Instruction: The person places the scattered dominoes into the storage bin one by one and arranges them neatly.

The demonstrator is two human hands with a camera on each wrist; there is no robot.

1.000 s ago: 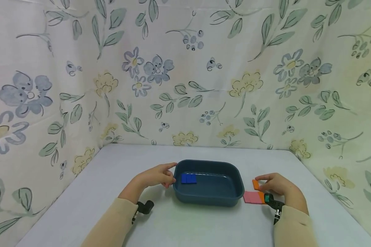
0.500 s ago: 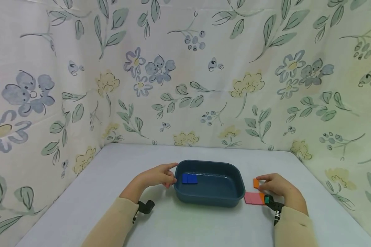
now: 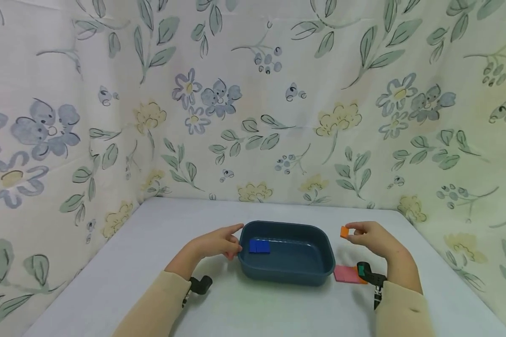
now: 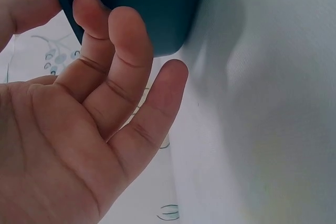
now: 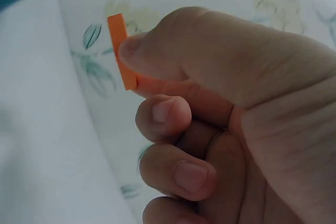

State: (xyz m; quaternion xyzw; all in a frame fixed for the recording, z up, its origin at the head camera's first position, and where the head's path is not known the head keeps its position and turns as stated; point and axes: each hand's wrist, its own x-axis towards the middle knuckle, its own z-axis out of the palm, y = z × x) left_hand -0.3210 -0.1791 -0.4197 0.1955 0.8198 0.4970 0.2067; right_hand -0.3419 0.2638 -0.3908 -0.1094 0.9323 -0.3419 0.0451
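Left hand (image 3: 217,242), fingers loose, touches the left edge of the dark blue tub (image 3: 287,277) in the head view; right hand (image 3: 372,236) pinches an orange tile (image 3: 344,232) between the tub and the table's (image 3: 295,311) right edge, lifted. Left wrist view: one fingertip meets the tub's rim. Right wrist view: thumb presses the tile.

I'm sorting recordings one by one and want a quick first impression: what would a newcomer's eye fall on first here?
Probably the bright orange piece, pinched in the right hand to the right of the dark blue bin. Next, perhaps, the blue pieces inside the bin's left end, where the left hand touches it. Behind, the floral curtain fills much of the head view.
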